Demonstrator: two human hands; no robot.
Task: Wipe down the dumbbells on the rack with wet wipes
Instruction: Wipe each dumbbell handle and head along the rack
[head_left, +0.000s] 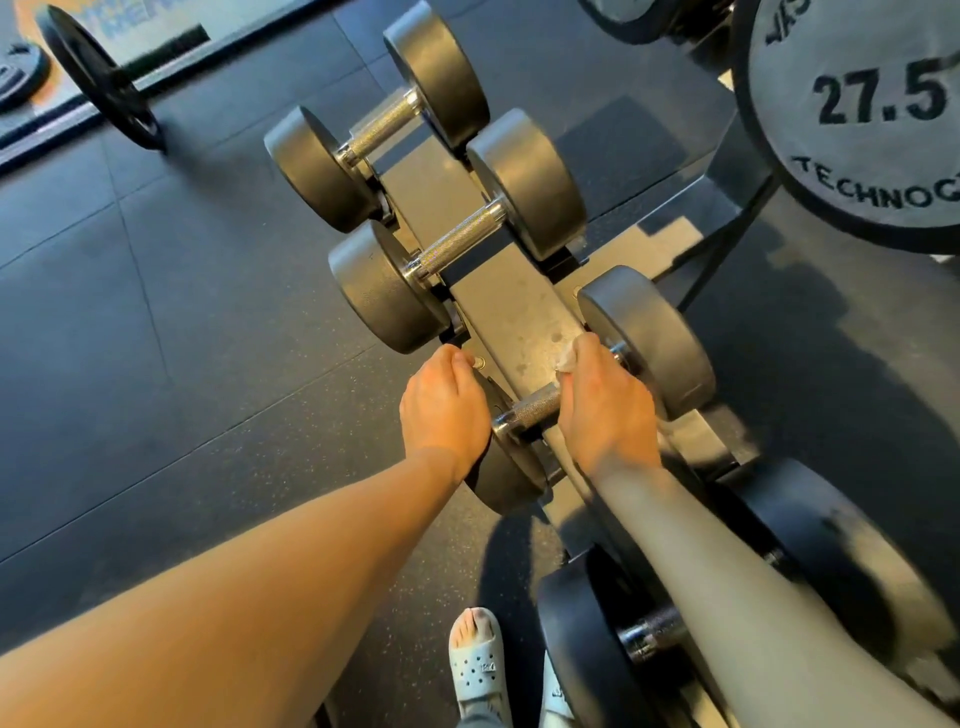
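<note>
Dark rubber gym flooring surrounds a dumbbell rack (519, 322) that runs away from the viewer. On its nearest visible cradle sits a dumbbell (654, 338). The left hand (444, 410) curls over its left head, and the right hand (605, 410) wraps the knurled handle, clutching a white wet wipe (569, 358) against it. Two more dumbbells (457, 244) rest beyond.

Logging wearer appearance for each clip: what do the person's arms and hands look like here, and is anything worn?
The left hand and right hand are bare, with no gloves. The left forearm and right forearm are uncovered to the frame edge, with no sleeves, watch or bracelet visible. Rings cannot be checked from this view.
</note>
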